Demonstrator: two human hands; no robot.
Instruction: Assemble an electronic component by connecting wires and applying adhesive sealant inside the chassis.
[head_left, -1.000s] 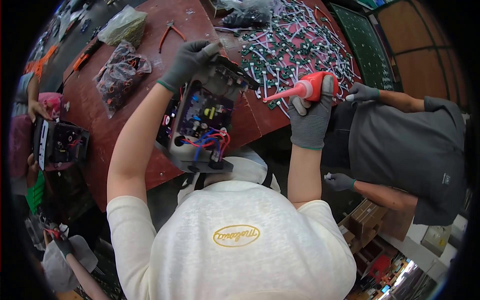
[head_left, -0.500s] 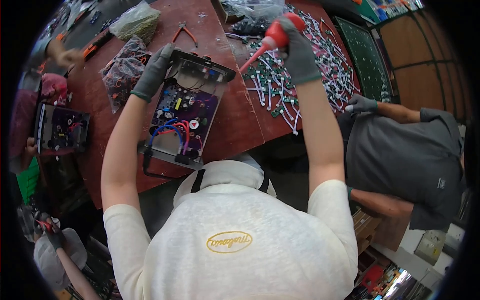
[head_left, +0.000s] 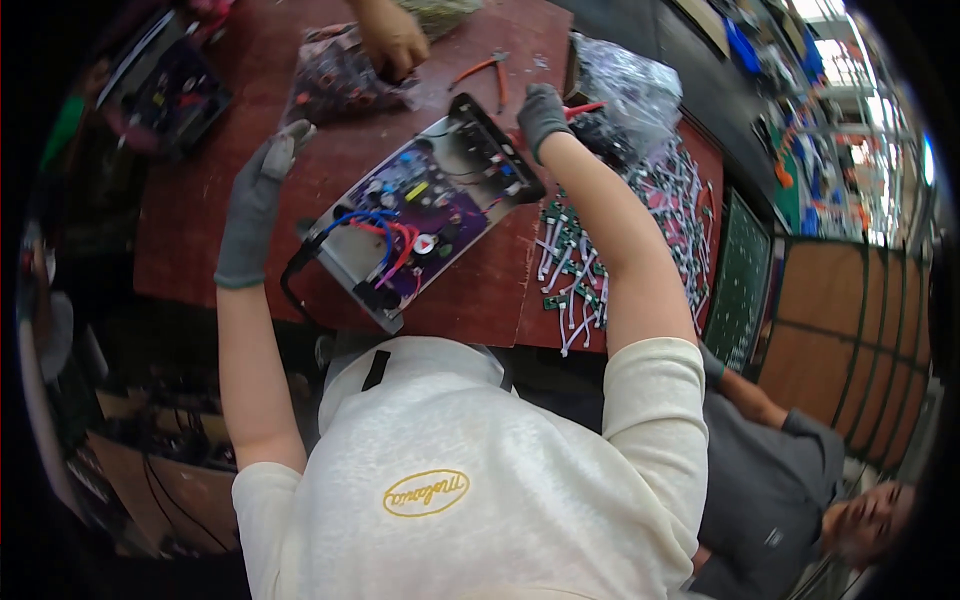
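An open metal-cased electronic device [head_left: 420,205] lies slanted on the table, with a purple circuit board and red and blue wires inside. A black cable [head_left: 295,275] hangs from its near left corner. My left hand [head_left: 255,205], in a grey glove, is apart from the device at its left, fingers stretched out and holding nothing. Beyond the device's far right end, my gloved right hand [head_left: 543,118] is closed around a red squeeze bottle. Its thin red nozzle [head_left: 588,107] points right; my hand hides most of the body.
On the red table [head_left: 190,240] are orange-handled pliers [head_left: 500,80], a clear plastic bag [head_left: 625,85] and several small green boards with white cables [head_left: 575,260]. Another person's hand [head_left: 392,38] reaches into a bag of parts [head_left: 345,75]. Someone in grey [head_left: 770,480] is at right.
My left hand has let go of the device and moved left. The device now lies more slanted. My right hand has moved left and down with the bottle, its nozzle turned right.
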